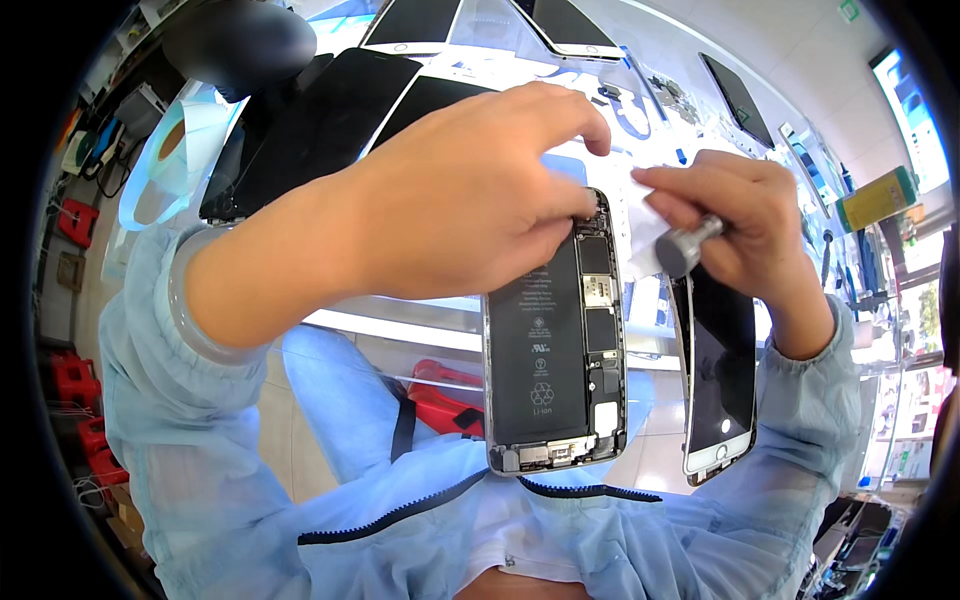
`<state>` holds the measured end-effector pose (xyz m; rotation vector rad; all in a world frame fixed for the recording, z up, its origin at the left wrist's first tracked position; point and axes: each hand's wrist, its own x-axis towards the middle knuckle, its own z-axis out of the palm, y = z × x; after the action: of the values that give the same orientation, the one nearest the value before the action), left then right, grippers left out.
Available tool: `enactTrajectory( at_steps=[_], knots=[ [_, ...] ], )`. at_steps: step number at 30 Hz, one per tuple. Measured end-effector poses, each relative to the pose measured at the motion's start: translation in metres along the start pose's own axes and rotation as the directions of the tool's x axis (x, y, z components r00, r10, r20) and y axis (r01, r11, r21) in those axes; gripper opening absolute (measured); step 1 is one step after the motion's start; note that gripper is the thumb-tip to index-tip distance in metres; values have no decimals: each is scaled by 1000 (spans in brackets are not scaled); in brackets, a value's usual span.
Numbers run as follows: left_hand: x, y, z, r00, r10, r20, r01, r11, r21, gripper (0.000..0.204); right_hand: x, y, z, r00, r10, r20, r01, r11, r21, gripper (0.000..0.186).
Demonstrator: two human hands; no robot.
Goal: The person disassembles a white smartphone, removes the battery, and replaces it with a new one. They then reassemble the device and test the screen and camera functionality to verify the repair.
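Note:
An opened smartphone [540, 370] lies face down in front of me, its black battery, boards and connectors bare; its lower end reaches past the bench edge over my lap. My left hand [470, 195] covers its upper left part. Thumb and forefinger come together at the phone's top, and whatever they pinch is hidden; the other fingers arch above. Off to the right, my right hand [745, 205] is closed around a small screwdriver [680, 253], whose round grey knob sticks out below the fingers. Its tip does not show. Beneath that hand stands a white-framed screen assembly [722, 380], tilted along the phone's right side.
Several dark phone screens [320, 130] lie at the back left beside a roll of pale tape [170, 165]. Farther back are small parts [670, 95] and another dark phone [738, 100]. A yellow-green cylinder [877, 198] is at the right. Below the bench sits a red object [440, 400].

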<state>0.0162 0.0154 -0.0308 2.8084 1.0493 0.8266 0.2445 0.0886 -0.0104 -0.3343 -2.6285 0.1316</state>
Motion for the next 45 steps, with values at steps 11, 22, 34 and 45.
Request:
enactTrajectory(
  at_steps=[11,22,34,45],
  knots=[
    [0,1,6,998,40,50,-43,998,51,29,-5,5,6,1000,0,25,1,997,-80,21],
    [1,0,4,999,26,-20,-25,998,51,36,-10,11,0,1000,29,0,-29,999,-24,43],
    [1,-1,2,996,-31,80,27,998,49,38,-8,11,1,999,23,-24,-24,998,-56,28],
    [-29,-53,-62,829,-301,471,254,954,162,131,-11,24,-12,986,155,56,-150,984,-93,21]
  ],
)
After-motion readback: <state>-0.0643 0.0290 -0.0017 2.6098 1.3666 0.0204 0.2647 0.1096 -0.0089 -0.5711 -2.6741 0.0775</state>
